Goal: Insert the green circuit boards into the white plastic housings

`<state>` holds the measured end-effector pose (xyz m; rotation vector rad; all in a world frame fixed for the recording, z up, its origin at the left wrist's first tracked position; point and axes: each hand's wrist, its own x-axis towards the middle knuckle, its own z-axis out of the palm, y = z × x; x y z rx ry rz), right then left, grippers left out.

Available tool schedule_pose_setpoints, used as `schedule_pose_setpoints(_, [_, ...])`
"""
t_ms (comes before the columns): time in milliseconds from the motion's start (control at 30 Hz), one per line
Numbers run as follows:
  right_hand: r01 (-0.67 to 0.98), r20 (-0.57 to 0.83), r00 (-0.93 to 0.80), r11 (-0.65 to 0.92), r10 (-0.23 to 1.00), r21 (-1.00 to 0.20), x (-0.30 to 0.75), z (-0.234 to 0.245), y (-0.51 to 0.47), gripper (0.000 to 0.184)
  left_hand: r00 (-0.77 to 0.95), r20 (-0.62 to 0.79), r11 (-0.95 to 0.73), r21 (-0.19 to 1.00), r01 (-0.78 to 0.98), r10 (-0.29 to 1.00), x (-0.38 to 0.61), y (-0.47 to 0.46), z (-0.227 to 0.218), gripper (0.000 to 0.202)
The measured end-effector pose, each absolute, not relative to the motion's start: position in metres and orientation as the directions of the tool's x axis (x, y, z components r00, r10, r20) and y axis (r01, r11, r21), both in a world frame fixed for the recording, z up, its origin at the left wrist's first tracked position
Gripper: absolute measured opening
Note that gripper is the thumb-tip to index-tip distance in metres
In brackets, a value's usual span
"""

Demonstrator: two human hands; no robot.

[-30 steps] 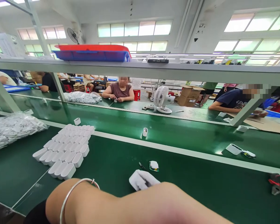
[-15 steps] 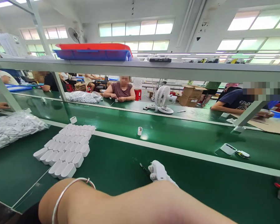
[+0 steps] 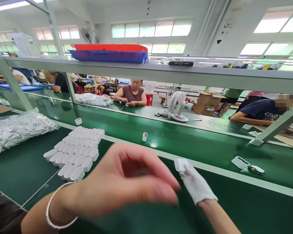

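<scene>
One small white part (image 3: pixel 180 164) sits pinched at the fingertips of your gloved right hand (image 3: pixel 196 187), held up over the green bench (image 3: pixel 234 208), near the pale strip that edges the belt (image 3: pixel 197 143). Grip looks closed on it, but it's tips only, w/ glove fabric in between. My read: a slip there drops the part onto the mat or the belt. Your bare left hand (image 3: pixel 127 182), bracelet (image 3: pixel 47 213) at the wrist, hovers close to the camera, fingers curled, blurred; can't tell if it pinches anything. It hides the bench below, so a bump btwn hands is the risk. Left of it, rows of white casings (image 3: pixel 75 152) stand packed; a stray forearm could topple them. Loose unit (image 3: pixel 144 136) on the belt, well apart.
</scene>
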<state>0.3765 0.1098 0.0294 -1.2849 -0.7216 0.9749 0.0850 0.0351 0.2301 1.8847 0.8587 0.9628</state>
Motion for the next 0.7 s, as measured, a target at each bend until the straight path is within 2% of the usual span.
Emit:
schedule_pose_setpoints(33, [-0.104,-0.072,0.496,-0.023,0.865,-0.994,0.384,0.032,0.121,0.044,0.316,0.365,-0.44,0.873,0.211,0.876,0.075,0.047,0.227,0.042])
schedule_pose_setpoints(100, [0.054,-0.034,0.596,-0.082,0.803,-0.995,0.395,0.036,0.142,0.051,0.039,0.463,-0.431,0.788,0.439,0.886,0.051,0.072,0.206,0.03])
schedule_pose_setpoints(167, [0.192,0.032,0.646,-0.121,0.763,-0.974,0.4,0.039,0.162,0.051,-0.051,0.487,-0.284,0.588,0.757,0.872,0.023,0.094,0.174,0.025])
schedule_pose_setpoints(233, [0.335,0.101,0.646,-0.161,0.757,-0.929,0.4,0.041,0.18,0.045,-0.138,0.389,0.008,0.317,0.949,0.911,-0.001,0.108,0.14,0.028])
schedule_pose_setpoints(300, [0.469,0.15,0.604,-0.197,0.783,-0.861,0.394,0.042,0.194,0.038,-0.166,0.351,0.086,0.231,0.969,0.921,-0.016,0.112,0.11,0.024])
schedule_pose_setpoints(333, [0.523,0.161,0.575,-0.21,0.802,-0.826,0.39,0.042,0.2,0.038,-0.169,0.34,0.13,0.136,0.982,0.925,-0.02,0.111,0.097,0.024])
schedule_pose_setpoints(433, [0.642,0.167,0.491,-0.225,0.855,-0.733,0.374,0.044,0.207,0.048,-0.124,0.319,0.15,-0.059,0.987,0.94,-0.021,0.109,0.068,0.023])
schedule_pose_setpoints(500, [0.699,0.185,0.442,-0.207,0.878,-0.685,0.363,0.047,0.202,0.053,-0.082,0.299,0.12,-0.11,0.987,0.951,-0.017,0.111,0.056,0.022])
schedule_pose_setpoints(567, [0.759,0.215,0.37,-0.161,0.904,-0.631,0.353,0.052,0.187,0.053,-0.05,0.27,0.084,-0.113,0.99,0.962,-0.013,0.114,0.049,0.024])
schedule_pose_setpoints(633, [0.83,0.206,0.266,-0.115,0.942,-0.546,0.345,0.056,0.164,0.051,-0.015,0.23,0.033,-0.074,0.997,0.973,-0.005,0.119,0.047,0.027])
schedule_pose_setpoints(700, [0.881,0.136,0.197,-0.115,0.971,-0.459,0.34,0.058,0.135,0.05,0.055,0.162,-0.057,0.008,0.998,0.985,0.009,0.122,0.048,0.022])
